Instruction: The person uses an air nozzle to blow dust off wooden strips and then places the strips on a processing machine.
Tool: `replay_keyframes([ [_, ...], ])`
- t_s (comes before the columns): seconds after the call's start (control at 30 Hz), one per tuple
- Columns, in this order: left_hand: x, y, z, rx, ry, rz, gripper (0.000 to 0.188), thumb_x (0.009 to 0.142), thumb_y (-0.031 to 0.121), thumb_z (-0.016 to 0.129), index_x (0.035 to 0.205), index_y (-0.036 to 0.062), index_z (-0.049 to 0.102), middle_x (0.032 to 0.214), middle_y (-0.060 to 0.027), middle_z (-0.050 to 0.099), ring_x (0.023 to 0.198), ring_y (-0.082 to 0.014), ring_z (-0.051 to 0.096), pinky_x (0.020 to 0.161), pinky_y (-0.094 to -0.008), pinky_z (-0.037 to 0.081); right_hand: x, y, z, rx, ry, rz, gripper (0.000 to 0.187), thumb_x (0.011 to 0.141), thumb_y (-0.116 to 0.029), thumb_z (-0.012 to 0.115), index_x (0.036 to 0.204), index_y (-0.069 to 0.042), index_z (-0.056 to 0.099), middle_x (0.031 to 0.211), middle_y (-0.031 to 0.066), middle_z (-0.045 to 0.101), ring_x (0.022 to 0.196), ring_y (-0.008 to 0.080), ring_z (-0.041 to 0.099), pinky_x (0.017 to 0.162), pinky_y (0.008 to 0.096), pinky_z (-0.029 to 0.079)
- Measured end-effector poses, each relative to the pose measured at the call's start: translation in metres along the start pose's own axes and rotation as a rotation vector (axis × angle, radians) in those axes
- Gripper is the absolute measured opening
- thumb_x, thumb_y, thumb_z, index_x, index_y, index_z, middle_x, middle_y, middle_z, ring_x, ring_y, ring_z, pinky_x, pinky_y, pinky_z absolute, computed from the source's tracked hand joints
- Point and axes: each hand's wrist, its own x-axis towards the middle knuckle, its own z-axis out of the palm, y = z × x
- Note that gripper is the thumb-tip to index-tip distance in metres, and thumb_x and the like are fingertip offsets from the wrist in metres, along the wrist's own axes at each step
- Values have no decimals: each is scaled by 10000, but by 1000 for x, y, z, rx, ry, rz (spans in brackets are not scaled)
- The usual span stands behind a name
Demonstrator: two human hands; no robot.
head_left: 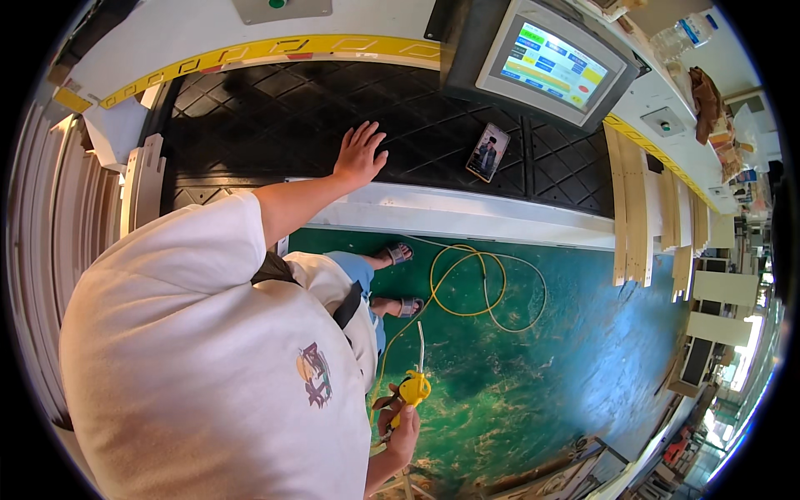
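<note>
My left hand (360,156) is stretched over a black ribbed bed (275,125), its fingers spread and nothing in them. It looks as if it rests on that surface, though contact is hard to make out. Lower in the view, my right hand (398,427) is wrapped round a yellow air blow gun (414,387). The gun's thin metal nozzle points up toward the bed's edge. A yellow hose (432,283) loops across the green floor; its joint with the gun is hidden. To the right of my left hand lies a phone (488,152) with a picture on its screen.
A control panel with a lit screen (554,67) overhangs the bed. A white rail (467,212) runs along its near edge. Pale boards (631,208) stand at the right, with a clear bottle (683,35) above them. The floor (575,333) is green and worn.
</note>
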Motion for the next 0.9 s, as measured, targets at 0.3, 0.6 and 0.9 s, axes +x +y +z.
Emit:
replay_keyframes([
  [0.3,0,-1,2,-10,31,11,470,1014,345,627,1402,84,583,1592,-140,466,1531,-327,350,1255,-541,254,13,2,11,-86,77,93,574,1083,-397,559,1498,-6,489,1032,84,742,444,73,432,418,233,277],
  [0.6,4,-3,3,4,88,75,441,992,332,657,1358,91,614,1484,-130,535,1462,-323,423,1207,-530,316,22,-7,12,-21,28,48,531,1054,-319,651,1449,17,536,852,53,682,443,73,425,407,250,312],
  [0.9,96,-101,-5,185,161,172,451,966,402,683,1295,97,644,1319,-118,579,1276,-322,526,1054,-512,418,33,59,-6,347,346,267,695,989,-374,678,1560,-57,439,1109,199,741,407,91,344,404,281,258],
])
